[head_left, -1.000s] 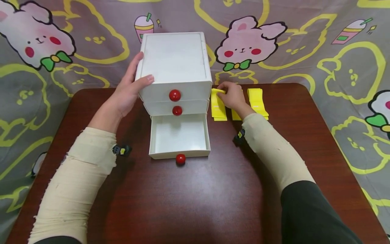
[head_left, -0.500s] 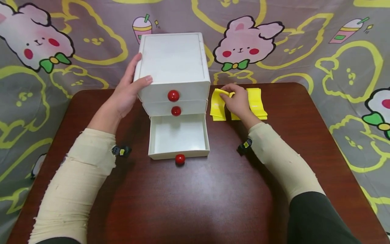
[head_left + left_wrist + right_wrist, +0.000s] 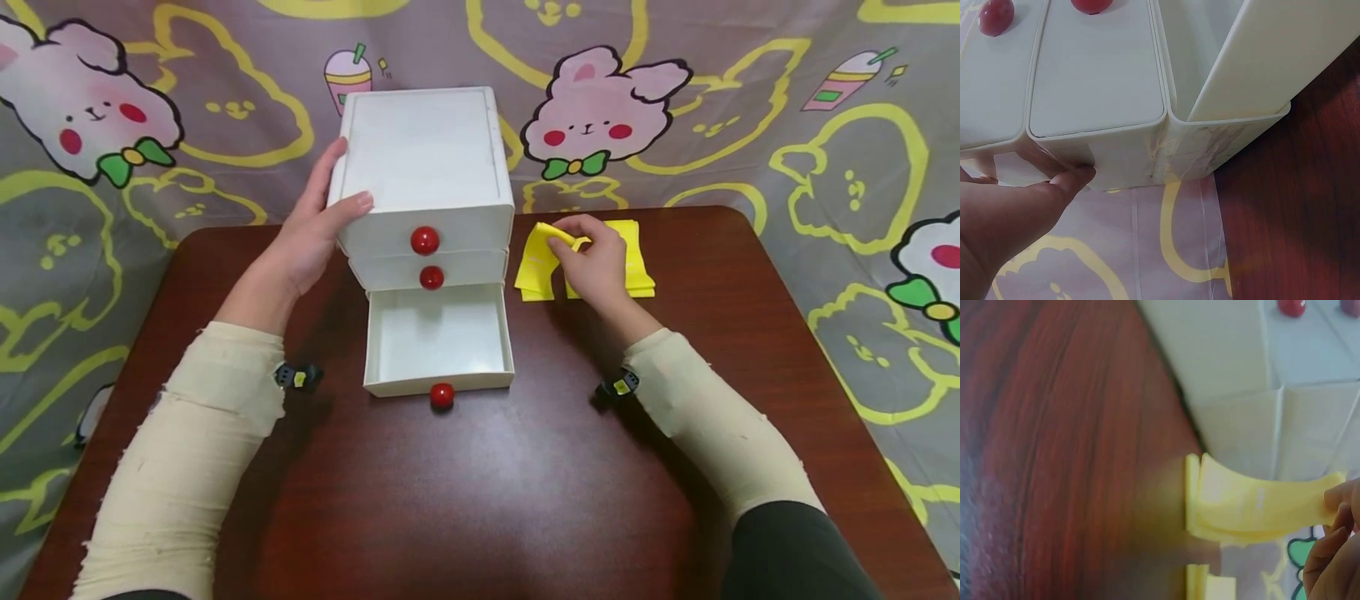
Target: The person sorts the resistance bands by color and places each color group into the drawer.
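A white drawer unit (image 3: pixel 427 154) with red knobs stands at the table's back, its bottom drawer (image 3: pixel 438 337) pulled out and bare inside. My left hand (image 3: pixel 303 233) rests on its upper left corner, fingers along the side and thumb over the top edge; the left wrist view shows the thumb (image 3: pixel 1075 178) against the unit. To the right of the unit, my right hand (image 3: pixel 597 260) pinches the upper end of a folded yellow strip (image 3: pixel 538 257) between thumb and fingers. In the right wrist view the strip (image 3: pixel 1260 503) bends up, its lower end near the table.
More folded yellow strips (image 3: pixel 632 250) lie right beside and behind the right hand. The dark red wooden table (image 3: pixel 450 492) extends in front of the drawer. A patterned cloth (image 3: pixel 720 100) hangs close behind the table.
My right hand has moved slightly right and toward me, drawing the strip's upper end with it so that it bends over. My left hand stays at the unit's corner.
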The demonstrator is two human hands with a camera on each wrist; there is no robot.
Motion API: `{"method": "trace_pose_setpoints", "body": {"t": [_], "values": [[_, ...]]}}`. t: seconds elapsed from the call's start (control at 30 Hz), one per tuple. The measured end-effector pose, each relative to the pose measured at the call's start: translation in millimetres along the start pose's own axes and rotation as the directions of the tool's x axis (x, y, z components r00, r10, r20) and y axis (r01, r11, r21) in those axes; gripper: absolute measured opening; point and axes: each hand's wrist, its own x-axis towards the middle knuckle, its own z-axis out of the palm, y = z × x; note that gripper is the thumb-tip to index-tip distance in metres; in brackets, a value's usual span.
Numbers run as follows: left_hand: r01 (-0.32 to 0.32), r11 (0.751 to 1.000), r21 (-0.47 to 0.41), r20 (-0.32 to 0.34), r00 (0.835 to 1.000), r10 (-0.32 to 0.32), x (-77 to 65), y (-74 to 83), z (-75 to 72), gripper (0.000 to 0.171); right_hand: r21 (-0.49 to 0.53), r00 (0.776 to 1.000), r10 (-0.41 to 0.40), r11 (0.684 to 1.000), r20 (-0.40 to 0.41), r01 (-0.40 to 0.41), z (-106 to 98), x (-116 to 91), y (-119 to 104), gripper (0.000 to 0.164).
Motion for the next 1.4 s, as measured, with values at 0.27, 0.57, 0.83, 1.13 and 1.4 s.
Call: {"method": "trace_pose_setpoints", "body": {"t": [0.27, 0.57, 0.83, 1.13, 1.4], "values": [[0.005, 0.998, 0.059, 0.003, 1.000, -0.006, 1.6, 4.4, -2.4, 0.078, 0.077, 0.994, 0.021, 0.997, -0.103, -0.013, -19, -7, -31, 0.019], [-0.006, 0.999, 0.032, 0.005, 1.000, 0.006, -0.1, 4.0, 0.4, 0.078, 0.165, 0.989, 0.042, 0.986, -0.145, -0.018, -47, -29, -83, 0.019], [-0.006, 1.000, 0.021, -0.002, 1.000, 0.006, -1.9, 3.0, 0.8, 0.078, 0.183, 0.996, -0.017, 0.983, -0.086, 0.032, -65, -52, -112, 0.019], [-0.006, 1.000, 0.006, -0.007, 1.000, 0.006, -2.0, -1.0, 0.5, 0.078, 0.282, 0.988, -0.156, 0.948, 0.006, 0.148, -60, -70, -119, 0.018], [0.003, 1.000, 0.024, -0.006, 1.000, -0.002, -0.6, -0.5, 0.6, 0.078, 0.371, 0.980, -0.150, 0.924, 0.131, 0.092, -21, -79, -126, 0.018]]}}
